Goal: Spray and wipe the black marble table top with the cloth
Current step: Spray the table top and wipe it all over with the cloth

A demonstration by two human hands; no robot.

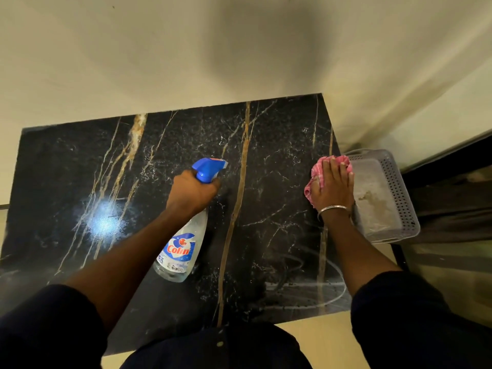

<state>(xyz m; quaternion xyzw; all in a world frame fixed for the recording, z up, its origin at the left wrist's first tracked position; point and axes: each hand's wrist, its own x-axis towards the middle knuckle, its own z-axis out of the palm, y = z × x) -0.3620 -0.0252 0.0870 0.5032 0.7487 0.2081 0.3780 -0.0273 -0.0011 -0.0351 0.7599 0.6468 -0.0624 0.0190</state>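
On the left part of the black marble table top (66, 182) there is a bright reflection of a lamp and no object. Near the middle, the left hand (193, 194) is closed around the neck of the spray bottle (183, 243), with the blue nozzle (210, 167) pointing away from the person, toward the wall, and the clear body hanging down over the marble. I cannot tell if a finger is pressing the trigger. More to the right, the right hand (332, 186) lies flat with its fingers spread, pressing the pink cloth (318, 177) on the marble near the right edge; a metal bangle (334, 209) is on the wrist. Just beside this hand stands a grey perforated basket (399, 198), which hangs partly over the table's edge. In front, near the person, pale ring marks (306, 283) and crumbs remain on the surface. I think the main risk is the basket: a wide wipe to the right could push it off the edge. Also, spraying with the nozzle aimed so far forward may wet the wall, and the ring marks may be missed.
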